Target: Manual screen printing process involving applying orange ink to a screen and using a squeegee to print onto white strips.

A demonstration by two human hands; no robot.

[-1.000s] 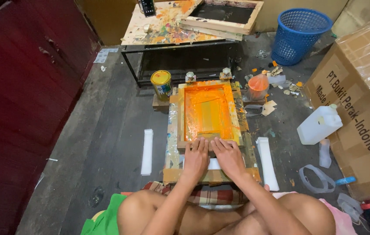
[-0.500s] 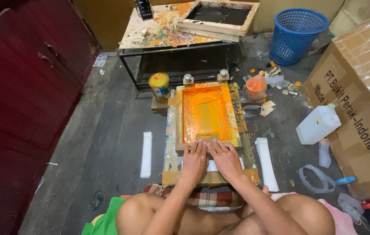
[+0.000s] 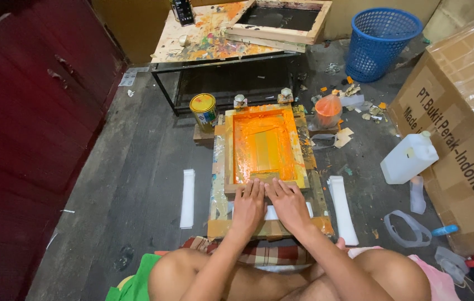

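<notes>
A wooden screen-printing frame (image 3: 228,156) smeared with orange ink lies flat on a stained board (image 3: 214,214) on the floor in front of me. My left hand (image 3: 248,205) and my right hand (image 3: 287,203) rest side by side, palms down and fingers apart, on the frame's near edge and the white strip (image 3: 273,213) below it. Neither hand holds anything. A squeegee (image 3: 263,177) sits at the near end of the orange mesh, just beyond my fingertips. My bare knees frame the bottom of the view.
A yellow-lidded tin (image 3: 204,110) and an orange cup (image 3: 327,110) flank the frame's far end. White strips (image 3: 187,198) (image 3: 343,209) lie on each side. A white jug (image 3: 408,159), cardboard box (image 3: 460,128), blue basket (image 3: 382,39), low paint-stained table (image 3: 209,39) and red cabinet (image 3: 30,111) surround.
Both hands have slid slightly toward me along the frame's near edge, and my head has shifted a little; the frame stays where it was.
</notes>
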